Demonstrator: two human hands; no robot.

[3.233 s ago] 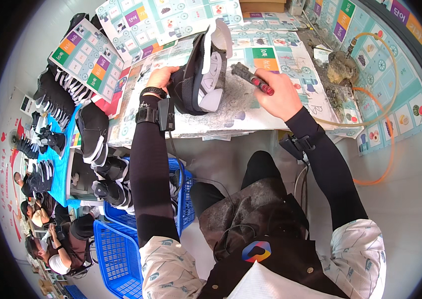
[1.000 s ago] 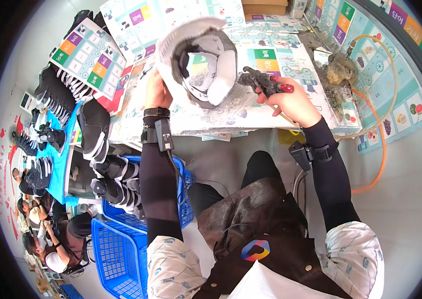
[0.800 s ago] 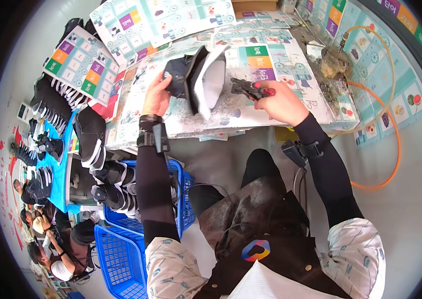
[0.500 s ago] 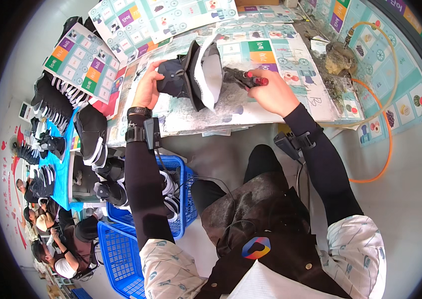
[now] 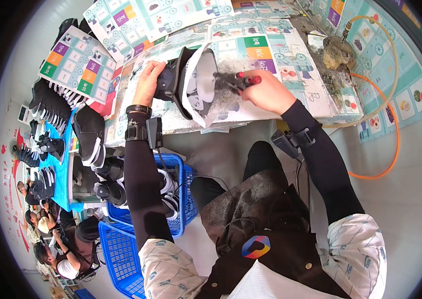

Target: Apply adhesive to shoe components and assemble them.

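My left hand [image 5: 146, 85] grips the heel end of a black sneaker [image 5: 169, 82] above the worktable, fingers wrapped round its upper. The shoe is tilted, and its pale sole [image 5: 206, 79] faces right, toward my right hand. My right hand [image 5: 266, 92] is closed on a grimy dark tool with red knobs [image 5: 232, 81] that looks like a small spray gun. The tool's blurred front points at the sole, at or very near its edge. My fingers hide part of the tool's body.
Printed boards cover the stained worktable [image 5: 283, 102]. A yellowish hose [image 5: 396, 70] and an orange hose [image 5: 398, 134] curve at the right. Blue baskets [image 5: 121, 259] with sneakers stand below left. Several dark shoes [image 5: 51, 107] line the left, where people [image 5: 66, 249] sit.
The shoe has tipped and shifted slightly left and down, showing more of its sole. My right hand has moved left with the tool, closer to the sole.
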